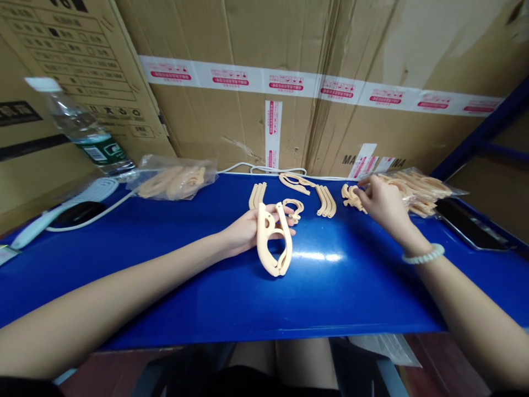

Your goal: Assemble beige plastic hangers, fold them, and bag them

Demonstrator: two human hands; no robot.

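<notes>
My left hand [248, 229] is closed around a beige plastic folding hanger [262, 242], its two arms folded into a pointed loop above the blue table. Over at the right, my right hand [384, 207] reaches down to a small pile of curved beige pieces [351, 197]. Its thumb and fingers are pinched together there, and what lies between them is hidden. Behind the left hand are round hook pieces [294, 207] and another folded hanger [295, 182]. Slim curved arm pieces [326, 201] lie side by side right of these, with similar arm pieces [257, 196] to the left.
Clear bags of beige parts lie at left [173, 179] and right [417, 187]. A water bottle [91, 138], a light-coloured brush-like item [66, 212] and a black mouse [78, 214] are at left. A phone [471, 226] rests far right. Cardboard boxes [248, 127] wall the back; a white cable [264, 170] runs along it.
</notes>
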